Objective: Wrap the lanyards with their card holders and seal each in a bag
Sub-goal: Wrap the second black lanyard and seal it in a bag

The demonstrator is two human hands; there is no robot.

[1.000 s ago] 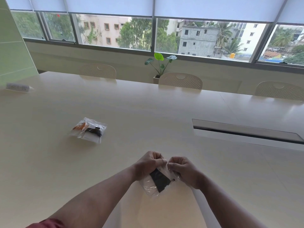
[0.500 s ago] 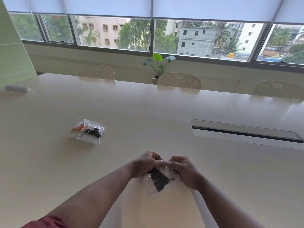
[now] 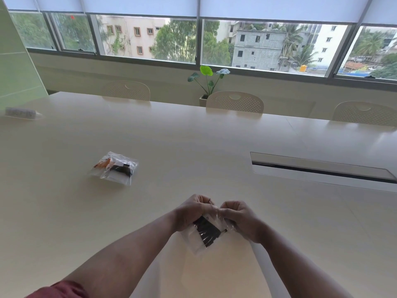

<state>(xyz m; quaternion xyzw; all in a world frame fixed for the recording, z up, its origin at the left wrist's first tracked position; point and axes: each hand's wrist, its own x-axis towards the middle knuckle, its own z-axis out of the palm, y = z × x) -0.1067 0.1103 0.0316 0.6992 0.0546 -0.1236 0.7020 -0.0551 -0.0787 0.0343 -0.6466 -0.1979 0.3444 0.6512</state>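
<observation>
Room: a long band of windows (image 3: 193, 39) under lowered blinds, buildings and trees outside; three pale perforated chairs (image 3: 235, 102) along the far side; a potted plant (image 3: 207, 82) behind the middle one.

Worktop (image 3: 193, 143): large, pale, matte; a long recessed cable slot (image 3: 318, 168) at the right; a small blurred label or sign (image 3: 20, 113) at the far left edge.

Changes from the earlier frames: little. Both hands remain together at the top edge of the same clear bag, which hangs at nearly the same tilt; the view has shifted only slightly.

Left hand (image 3: 193, 211): fingers curled, pinching the top of the held bag (image 3: 199, 244).

Right hand (image 3: 240, 218): fingers curled, pinching the same top edge, knuckles close to the left hand's.

Held bag: clear plastic, just above the near worktop, containing a black wrapped lanyard (image 3: 207, 232) with its card holder.

Second bag (image 3: 115, 168): lying flat on the worktop, well apart to the left, holding black and orange contents.
</observation>
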